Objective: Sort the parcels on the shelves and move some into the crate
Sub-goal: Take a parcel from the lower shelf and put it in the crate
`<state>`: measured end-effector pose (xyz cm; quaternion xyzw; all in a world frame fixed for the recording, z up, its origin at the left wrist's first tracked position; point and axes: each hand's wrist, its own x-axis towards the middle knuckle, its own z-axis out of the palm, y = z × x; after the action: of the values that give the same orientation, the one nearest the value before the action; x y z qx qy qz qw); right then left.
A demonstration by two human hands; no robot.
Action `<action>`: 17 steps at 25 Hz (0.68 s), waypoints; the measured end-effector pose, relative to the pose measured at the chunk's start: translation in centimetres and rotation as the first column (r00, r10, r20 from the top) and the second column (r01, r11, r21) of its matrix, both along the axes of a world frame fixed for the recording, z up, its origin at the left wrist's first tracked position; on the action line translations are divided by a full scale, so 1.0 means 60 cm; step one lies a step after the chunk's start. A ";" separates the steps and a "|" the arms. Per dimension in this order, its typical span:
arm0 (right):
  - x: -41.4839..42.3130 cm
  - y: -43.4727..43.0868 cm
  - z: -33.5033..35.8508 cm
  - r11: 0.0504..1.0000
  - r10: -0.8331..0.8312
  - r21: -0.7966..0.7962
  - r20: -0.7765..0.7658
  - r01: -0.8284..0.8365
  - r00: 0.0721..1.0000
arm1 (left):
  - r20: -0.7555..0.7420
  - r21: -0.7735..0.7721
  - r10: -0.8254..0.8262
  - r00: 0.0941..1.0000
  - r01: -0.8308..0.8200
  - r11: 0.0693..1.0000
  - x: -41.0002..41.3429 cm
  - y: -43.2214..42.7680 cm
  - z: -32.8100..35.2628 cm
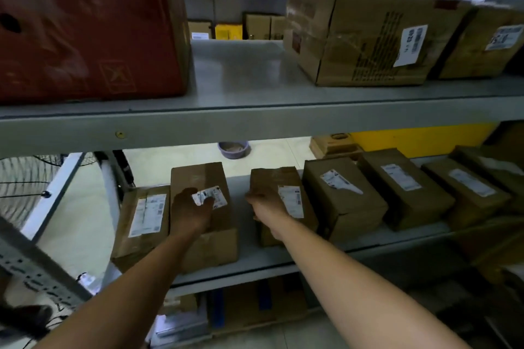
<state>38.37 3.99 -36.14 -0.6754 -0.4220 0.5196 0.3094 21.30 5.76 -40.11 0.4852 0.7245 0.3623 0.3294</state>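
Observation:
Several brown cardboard parcels with white labels stand in a row on the lower shelf [249,262]. My left hand [190,210] rests flat on top of a tall parcel [211,238], with its fingers partly covering the label. My right hand [265,201] grips the upper left edge of the neighbouring parcel [286,178], beside its label. A lower parcel [143,215] lies to the left of the tall one. Further parcels [343,195] continue to the right. No crate is in view.
The upper shelf [255,119] carries a large red box [85,25] on the left and big cardboard boxes [365,37] on the right. A fan grille [22,184] and a perforated upright [37,272] stand at the left. More goods lie under the lower shelf.

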 end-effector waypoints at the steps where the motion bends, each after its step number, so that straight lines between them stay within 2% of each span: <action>1: -0.007 0.007 -0.009 1.000 0.016 -0.014 -0.006 -0.016 1.000 | -0.018 -0.015 0.024 1.000 -0.024 1.000 -0.005 0.011 -0.008; 4: -0.028 0.026 -0.033 0.996 0.056 -0.066 0.024 -0.054 0.998 | -0.001 -0.081 0.030 1.000 -0.030 0.996 -0.019 0.028 -0.037; 6: -0.039 0.037 -0.056 0.994 0.079 -0.079 0.038 -0.076 0.996 | -0.041 -0.104 -0.011 0.999 0.007 0.995 -0.026 0.031 -0.047; 10: -0.064 0.034 -0.096 0.975 0.132 -0.183 0.018 -0.126 0.991 | -0.112 -0.129 0.048 0.993 -0.062 0.990 -0.039 0.021 -0.056; 14: -0.081 0.032 -0.112 0.957 0.159 -0.244 -0.018 -0.159 0.987 | 0.057 -0.148 -0.063 0.996 0.071 0.986 -0.063 0.014 -0.089; 17: -0.079 0.026 -0.105 0.971 0.113 -0.210 -0.024 -0.115 0.993 | 0.079 -0.129 0.007 0.997 0.003 0.992 -0.059 0.008 -0.064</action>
<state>33.63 5.56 -42.45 -0.6761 -0.4007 0.5821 0.2083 17.78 6.25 -43.97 0.4474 0.7332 0.3341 0.3880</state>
